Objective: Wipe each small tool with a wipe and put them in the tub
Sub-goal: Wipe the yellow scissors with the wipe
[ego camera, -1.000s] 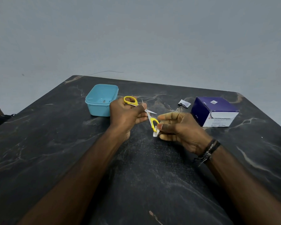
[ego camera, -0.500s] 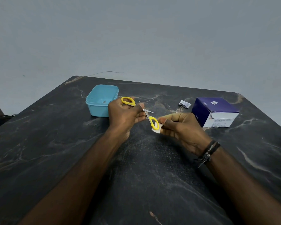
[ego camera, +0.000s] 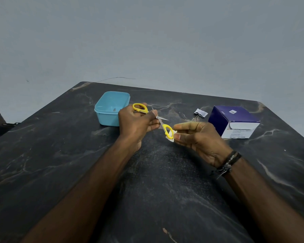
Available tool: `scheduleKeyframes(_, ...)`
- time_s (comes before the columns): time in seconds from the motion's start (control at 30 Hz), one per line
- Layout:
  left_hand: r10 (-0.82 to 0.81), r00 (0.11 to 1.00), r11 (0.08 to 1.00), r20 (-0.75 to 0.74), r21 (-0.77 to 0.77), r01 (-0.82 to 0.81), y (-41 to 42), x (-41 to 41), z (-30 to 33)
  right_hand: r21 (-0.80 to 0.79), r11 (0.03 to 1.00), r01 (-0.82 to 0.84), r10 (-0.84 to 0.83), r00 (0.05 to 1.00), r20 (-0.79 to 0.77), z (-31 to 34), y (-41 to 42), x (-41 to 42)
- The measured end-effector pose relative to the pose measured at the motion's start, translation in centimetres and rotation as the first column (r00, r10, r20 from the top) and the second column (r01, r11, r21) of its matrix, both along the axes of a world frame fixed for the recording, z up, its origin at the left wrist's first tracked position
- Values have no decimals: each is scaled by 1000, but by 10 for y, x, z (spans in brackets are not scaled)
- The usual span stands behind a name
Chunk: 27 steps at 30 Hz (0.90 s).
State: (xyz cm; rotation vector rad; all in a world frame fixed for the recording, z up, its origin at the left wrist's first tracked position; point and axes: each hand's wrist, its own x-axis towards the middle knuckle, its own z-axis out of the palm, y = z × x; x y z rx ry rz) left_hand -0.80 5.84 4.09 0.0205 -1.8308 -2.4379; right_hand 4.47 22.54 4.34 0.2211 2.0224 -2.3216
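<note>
Midway — left hand (ego camera: 137,123) grips the scissors (ego camera: 162,124), right hand (ego camera: 198,137) pinches the wipe (ego camera: 172,135) on one handle (tub (ego camera: 111,118) awaits).

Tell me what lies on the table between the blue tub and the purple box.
In the head view, the scissors held in both hands, and farther back a small white sachet near the purple box; the blue tub sits left.

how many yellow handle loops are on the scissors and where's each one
2. One yellow loop sticks out above the left hand, near the blue tub. The other loop is pinched with the white wipe in the right hand.
</note>
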Motion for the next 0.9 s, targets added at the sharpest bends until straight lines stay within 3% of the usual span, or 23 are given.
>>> scheduleKeyframes(0.27,-77,994,997,-76,18,79,0,1,-1,-80,993,-81,86,995,59,-1,-2,0)
scheduleKeyframes(0.47,-105,988,994,-114,-8,105,2,2,-3,60,980,-187,178,974,139,-5,0,-2)
scheduleKeyframes(0.7,-138,983,990,-123,-38,135,3,4,-1,142,985,-93,91,996,24,-8,-2,-3)
scheduleKeyframes(0.9,-115,981,993,-154,-20,113,0,1,-2,211,968,-136,135,991,17,-9,-2,-4)
